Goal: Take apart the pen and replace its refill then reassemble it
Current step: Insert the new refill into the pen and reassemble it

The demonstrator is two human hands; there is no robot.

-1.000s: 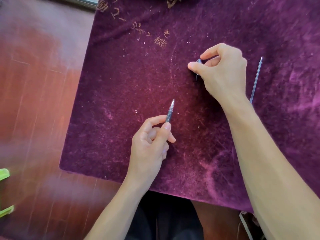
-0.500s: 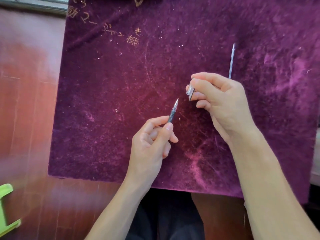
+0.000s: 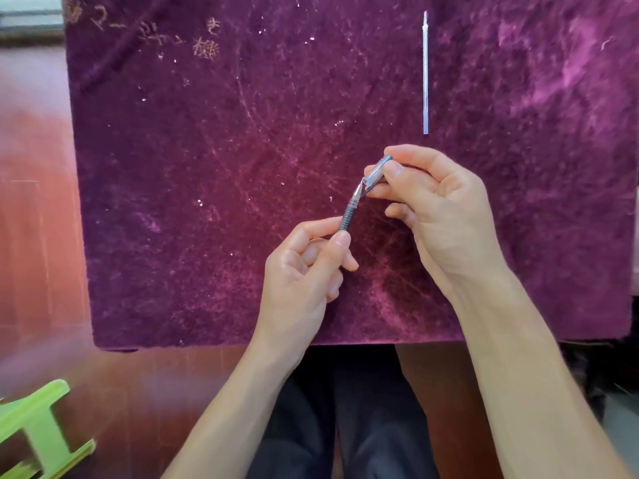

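Two hands have converged since a second ago: left hand (image 3: 297,271) pinching the pen (image 3: 349,212) by its grip, right hand (image 3: 439,209) pinching the clear cap (image 3: 377,171) at its tip (capping looks imminent), spare refill (image 3: 425,74) lying apart on the velvet cloth (image 3: 207,167).

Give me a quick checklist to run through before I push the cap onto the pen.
1. Pen held firm in the left hand: ok, pinched at the grip between thumb and fingers.
2. Cap held in the right hand: ok.
3. Cap's open end meets the pen tip: ok, they touch, though at a slight angle.
4. Cap in line with the pen's axis: not ok, tilted.
5. New refill seated inside the pen: cannot tell, the barrel hides it.
6. Loose refill clear of the hands: ok, it lies apart on the purple cloth.
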